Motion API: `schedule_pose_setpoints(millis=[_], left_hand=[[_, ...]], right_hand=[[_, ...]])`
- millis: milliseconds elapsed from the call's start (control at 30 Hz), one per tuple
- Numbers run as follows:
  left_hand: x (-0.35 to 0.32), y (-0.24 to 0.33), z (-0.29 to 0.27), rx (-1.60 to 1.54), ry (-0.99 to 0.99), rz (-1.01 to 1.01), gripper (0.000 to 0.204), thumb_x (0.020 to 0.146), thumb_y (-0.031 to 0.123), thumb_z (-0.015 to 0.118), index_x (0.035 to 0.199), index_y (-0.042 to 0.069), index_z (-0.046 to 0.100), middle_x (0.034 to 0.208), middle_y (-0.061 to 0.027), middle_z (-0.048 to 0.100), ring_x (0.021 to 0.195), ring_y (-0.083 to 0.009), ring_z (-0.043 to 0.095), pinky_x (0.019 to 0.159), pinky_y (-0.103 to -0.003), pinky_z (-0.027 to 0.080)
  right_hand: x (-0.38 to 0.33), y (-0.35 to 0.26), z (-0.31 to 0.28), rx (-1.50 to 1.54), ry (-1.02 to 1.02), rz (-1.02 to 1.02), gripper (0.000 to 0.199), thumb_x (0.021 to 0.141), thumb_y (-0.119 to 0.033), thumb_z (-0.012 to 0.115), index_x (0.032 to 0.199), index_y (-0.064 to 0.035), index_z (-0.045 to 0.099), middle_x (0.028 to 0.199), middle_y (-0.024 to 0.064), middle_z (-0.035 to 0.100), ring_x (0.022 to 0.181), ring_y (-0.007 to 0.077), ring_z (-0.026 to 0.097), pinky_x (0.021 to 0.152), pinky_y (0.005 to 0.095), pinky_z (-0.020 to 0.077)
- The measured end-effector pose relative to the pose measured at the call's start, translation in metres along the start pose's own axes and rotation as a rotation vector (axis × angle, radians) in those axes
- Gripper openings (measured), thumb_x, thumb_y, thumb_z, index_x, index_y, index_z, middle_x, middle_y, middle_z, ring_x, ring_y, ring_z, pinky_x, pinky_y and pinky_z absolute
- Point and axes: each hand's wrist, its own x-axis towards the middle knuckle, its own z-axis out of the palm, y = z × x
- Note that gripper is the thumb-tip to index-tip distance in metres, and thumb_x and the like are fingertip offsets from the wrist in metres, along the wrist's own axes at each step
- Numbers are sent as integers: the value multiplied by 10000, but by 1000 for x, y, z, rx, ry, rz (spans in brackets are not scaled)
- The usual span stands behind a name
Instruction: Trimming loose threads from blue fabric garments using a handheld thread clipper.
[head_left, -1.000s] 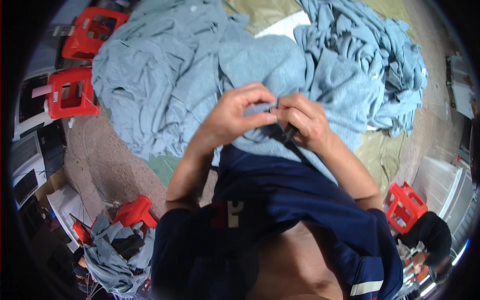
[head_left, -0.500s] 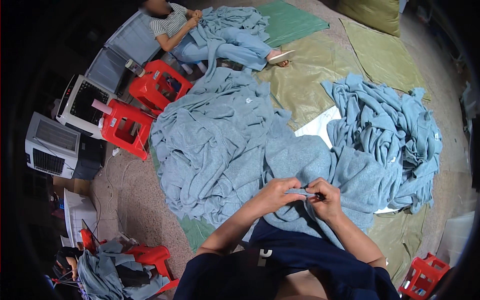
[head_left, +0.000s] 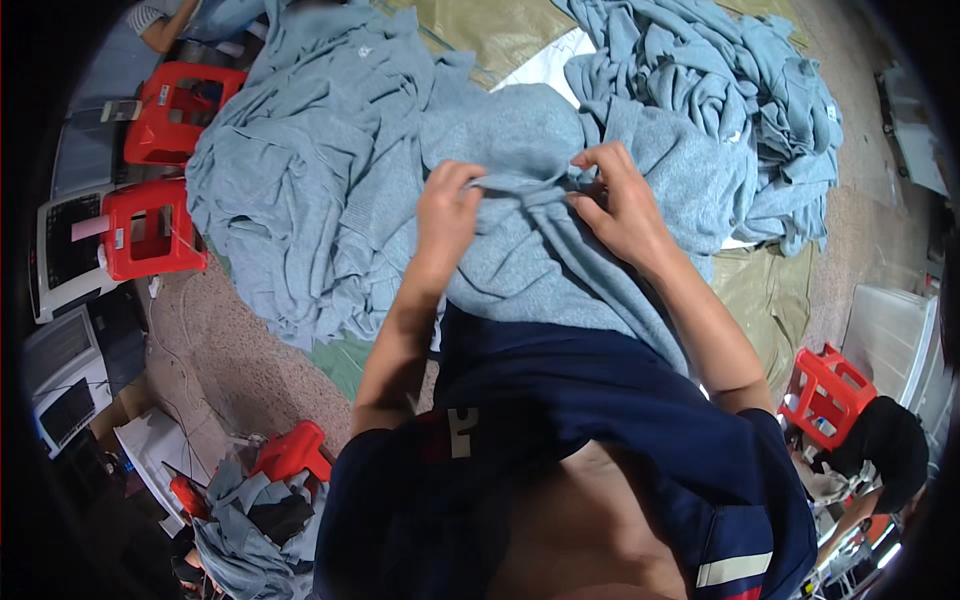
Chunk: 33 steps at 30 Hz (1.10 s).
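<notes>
A blue-grey knitted garment lies across my lap, with a folded edge stretched between my hands. My left hand is closed on one end of that edge, thumb and fingers pinching it. At the other end, my right hand has its fingers curled round the knit, the thumb below and the index finger above. Something small and dark shows within the right hand's curl; its kind is too hidden to tell.
Heaps of the same blue-grey knits lie ahead, one left and one right. Red stools and white appliances stand left. Another red stool stands right beside a person in black. A person's arm shows far left.
The view has tipped down. My hands have moved apart, drawing the garment's edge out between them. The small dark tool seen in my right hand earlier is now mostly hidden.
</notes>
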Motion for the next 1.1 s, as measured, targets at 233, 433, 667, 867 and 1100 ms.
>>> schedule_pose_setpoints(millis=[233, 433, 667, 867, 1100], left_hand=[[-32, -50, -42, -404, -189, -391, 105, 794, 6, 697, 896, 0, 674, 882, -26, 644, 879, -128, 584, 848, -261, 432], [-34, -65, -76, -562, -408, -663, 265, 873, 194, 706, 683, 112, 541, 690, 105, 448, 671, -22, 361, 606, -218, 281], [-35, -59, -124, -564, -517, -733, 106, 812, 71, 699, 895, 42, 640, 840, 64, 573, 766, -28, 492, 711, -179, 366], [-13, 8, -108, -1051, -304, -629, 170, 804, 84, 677, 944, 1, 628, 851, -4, 622, 779, -86, 564, 738, -195, 405], [9, 117, -63, -985, -478, -501, 150, 940, 144, 616, 932, -1, 656, 840, 54, 601, 774, -10, 501, 687, -177, 395]], right_hand=[[-38, 18, -22, -70, -568, 316, 265, 821, -223, 702, 1006, -37, 663, 939, 122, 686, 910, 289, 654, 809, 377, 498], [-37, 14, -28, -229, -669, 318, 277, 810, -183, 708, 997, 13, 652, 885, 190, 671, 844, 327, 641, 752, 383, 484], [-38, 6, -45, -232, -667, 230, 206, 788, -105, 691, 938, 28, 640, 935, 206, 660, 915, 384, 626, 799, 437, 481], [-38, -8, -48, -484, -181, -301, 313, 666, -23, 701, 960, -29, 591, 860, 133, 605, 785, 326, 603, 673, 376, 500], [-26, -63, -30, -307, 227, -1024, 255, 644, -81, 682, 892, -29, 653, 872, 72, 629, 701, 176, 616, 535, 262, 491]])
